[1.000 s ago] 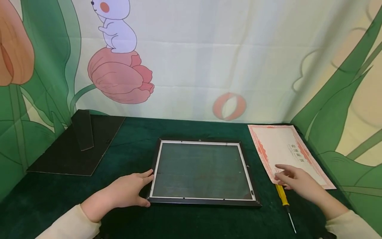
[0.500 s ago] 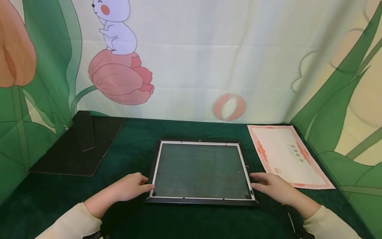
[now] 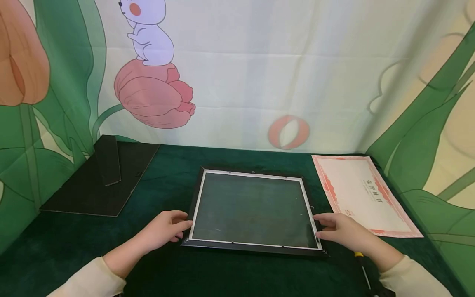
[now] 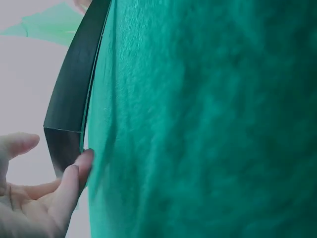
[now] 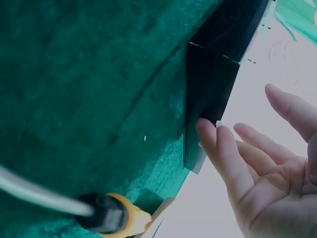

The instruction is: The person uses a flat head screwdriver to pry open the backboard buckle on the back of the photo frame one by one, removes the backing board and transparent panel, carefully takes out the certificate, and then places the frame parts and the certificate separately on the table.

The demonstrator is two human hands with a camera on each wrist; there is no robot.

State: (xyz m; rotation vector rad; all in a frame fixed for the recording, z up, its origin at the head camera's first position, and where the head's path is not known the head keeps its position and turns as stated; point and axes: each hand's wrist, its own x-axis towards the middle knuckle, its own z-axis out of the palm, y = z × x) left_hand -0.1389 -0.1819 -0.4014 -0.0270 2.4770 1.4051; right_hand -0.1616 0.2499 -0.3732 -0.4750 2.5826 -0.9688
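A black picture frame (image 3: 256,244) with a glass pane lies flat on the green cloth, in the middle. My left hand (image 3: 174,225) rests at its near left corner, straight fingers touching the edge. In the left wrist view the left hand's fingertips (image 4: 81,161) meet the frame's corner (image 4: 67,119). My right hand (image 3: 328,227) touches the frame's near right edge with straight fingers. The right wrist view shows the right hand (image 5: 242,153) open against the frame's side (image 5: 210,84). Neither hand grips anything.
A red-bordered certificate (image 3: 365,194) lies to the right of the frame. A black backing board (image 3: 85,194) with its stand lies at the left. A yellow-handled screwdriver (image 3: 359,255) pokes out beside my right wrist, also seen as the screwdriver (image 5: 114,213). Printed curtains close off the back and sides.
My right hand left the certificate and moved left to the frame's right edge, now covering most of the screwdriver. My left hand stayed at the frame's left corner.
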